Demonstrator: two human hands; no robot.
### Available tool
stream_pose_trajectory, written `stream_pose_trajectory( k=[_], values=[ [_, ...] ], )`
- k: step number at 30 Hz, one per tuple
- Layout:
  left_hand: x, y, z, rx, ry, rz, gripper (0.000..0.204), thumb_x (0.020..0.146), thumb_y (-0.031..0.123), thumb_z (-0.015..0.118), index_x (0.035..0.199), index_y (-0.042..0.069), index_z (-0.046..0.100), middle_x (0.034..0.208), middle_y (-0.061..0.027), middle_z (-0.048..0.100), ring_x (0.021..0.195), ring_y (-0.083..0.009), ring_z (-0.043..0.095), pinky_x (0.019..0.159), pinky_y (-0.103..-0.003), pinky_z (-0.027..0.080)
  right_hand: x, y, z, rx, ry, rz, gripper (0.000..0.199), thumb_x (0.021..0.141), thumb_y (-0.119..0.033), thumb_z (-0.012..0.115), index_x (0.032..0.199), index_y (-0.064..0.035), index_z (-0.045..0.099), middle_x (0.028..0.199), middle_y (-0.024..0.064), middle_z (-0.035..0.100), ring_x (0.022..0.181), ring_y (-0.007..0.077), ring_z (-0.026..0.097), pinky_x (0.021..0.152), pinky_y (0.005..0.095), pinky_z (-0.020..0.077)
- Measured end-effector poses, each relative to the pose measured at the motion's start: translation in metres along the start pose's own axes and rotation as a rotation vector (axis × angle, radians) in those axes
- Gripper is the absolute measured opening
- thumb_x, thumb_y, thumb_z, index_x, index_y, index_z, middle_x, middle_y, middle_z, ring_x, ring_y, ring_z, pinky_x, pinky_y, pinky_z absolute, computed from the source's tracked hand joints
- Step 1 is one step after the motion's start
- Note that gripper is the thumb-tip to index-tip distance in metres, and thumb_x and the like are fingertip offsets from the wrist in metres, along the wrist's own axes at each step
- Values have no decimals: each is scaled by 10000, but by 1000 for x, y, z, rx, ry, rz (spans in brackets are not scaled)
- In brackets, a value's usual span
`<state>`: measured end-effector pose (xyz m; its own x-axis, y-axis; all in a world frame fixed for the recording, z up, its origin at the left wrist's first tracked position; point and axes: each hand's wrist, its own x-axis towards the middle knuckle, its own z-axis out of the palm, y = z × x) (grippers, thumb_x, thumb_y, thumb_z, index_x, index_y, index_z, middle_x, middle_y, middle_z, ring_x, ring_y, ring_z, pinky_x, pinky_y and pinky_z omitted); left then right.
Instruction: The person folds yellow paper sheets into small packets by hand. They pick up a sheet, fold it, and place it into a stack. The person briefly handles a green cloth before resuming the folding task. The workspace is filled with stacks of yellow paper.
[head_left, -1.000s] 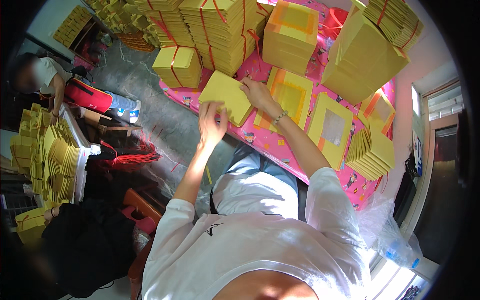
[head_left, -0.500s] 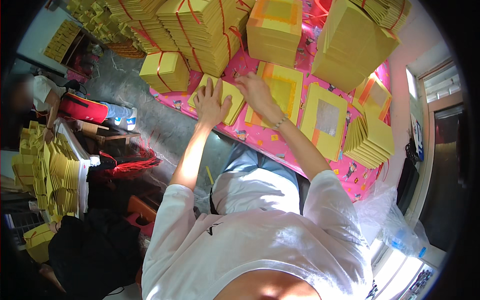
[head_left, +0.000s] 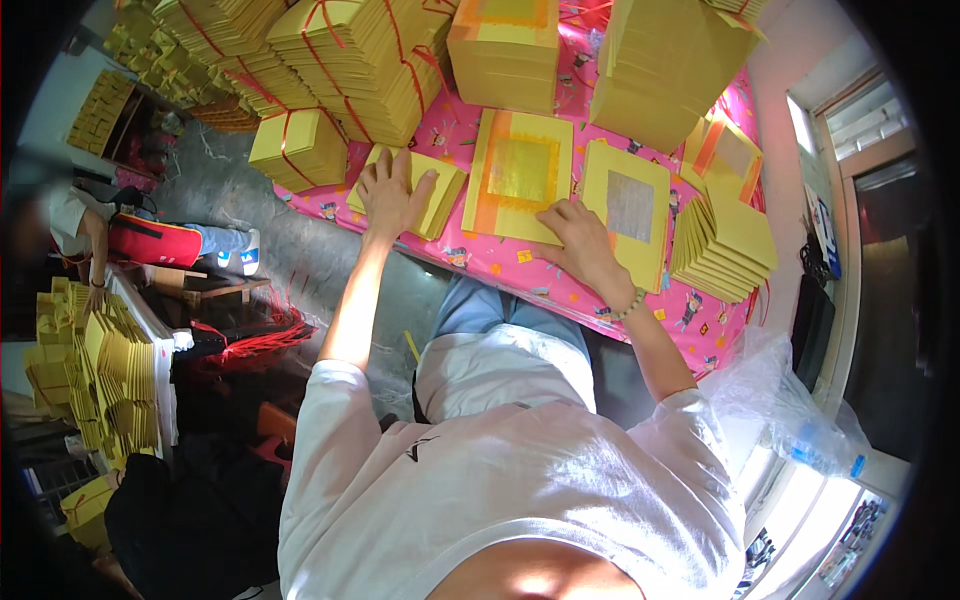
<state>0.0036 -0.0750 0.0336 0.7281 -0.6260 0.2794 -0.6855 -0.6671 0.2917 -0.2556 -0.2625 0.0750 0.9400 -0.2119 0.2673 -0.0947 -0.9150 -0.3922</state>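
My left hand [head_left: 393, 198] lies with spread fingers on a low stack of plain yellow paper [head_left: 440, 205] near the table's front edge. To the right of it is a flat pile of yellow paper sheets [head_left: 482, 195], the top one bearing an orange frame and a shiny gold square. My right hand [head_left: 588, 245], a beaded bracelet at its wrist, has bent fingers on the pile's near right corner, the thumb at its lower edge. Whether a sheet is lifted there cannot be made out. Another yellow pile with a silver rectangle [head_left: 632, 205] lies just right of this hand.
Tall yellow paper bundles [head_left: 345, 65] tied with red string and high blocks of paper [head_left: 660, 75] stand at the back of the pink patterned tablecloth [head_left: 500, 262]. Fanned yellow packets [head_left: 722, 250] lie at the right. Another person [head_left: 75, 220] is at the far left.
My right hand has moved right and nearer, from beside the plain stack to the near corner of the gold-square pile. My left hand stays on the plain stack. The whole view has shifted slightly.
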Motion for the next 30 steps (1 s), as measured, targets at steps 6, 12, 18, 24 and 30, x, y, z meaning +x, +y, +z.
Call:
stream_pose_trajectory(
  k=[6,12,18,24,30],
  values=[
    [-4,2,14,51,69,22,755,843,603,520,1388,89,428,1449,-262,321,1289,-457,297,1048,-567,219,-2,5,7,-32,23,-25,253,735,-211,734,930,-68,658,943,73,600,910,259,579,779,383,478],
    [0,1,-1,23,65,44,724,872,556,514,1399,70,410,1425,-269,351,1289,-452,296,1057,-557,224,-1,11,8,134,46,7,137,800,-177,668,807,-40,668,820,97,619,822,288,597,735,403,484],
    [-5,23,-27,-120,181,149,513,879,383,589,1292,84,534,1326,-223,467,1216,-405,379,1009,-524,295,1,9,7,256,22,166,178,853,-190,634,866,-20,684,830,126,632,801,294,607,726,397,484],
    [-14,58,-46,-455,-127,528,444,759,182,705,1174,68,598,1095,-141,596,1020,-350,538,883,-445,424,6,10,1,353,-57,347,227,868,-235,636,891,-15,689,795,137,645,716,282,624,674,379,489],
    [-24,73,-39,-438,-353,488,446,748,46,690,1182,56,585,1071,-139,614,1019,-328,561,869,-389,467,6,14,4,436,-23,369,241,874,-244,633,894,-11,694,804,149,661,713,272,638,666,375,491]
  ],
)
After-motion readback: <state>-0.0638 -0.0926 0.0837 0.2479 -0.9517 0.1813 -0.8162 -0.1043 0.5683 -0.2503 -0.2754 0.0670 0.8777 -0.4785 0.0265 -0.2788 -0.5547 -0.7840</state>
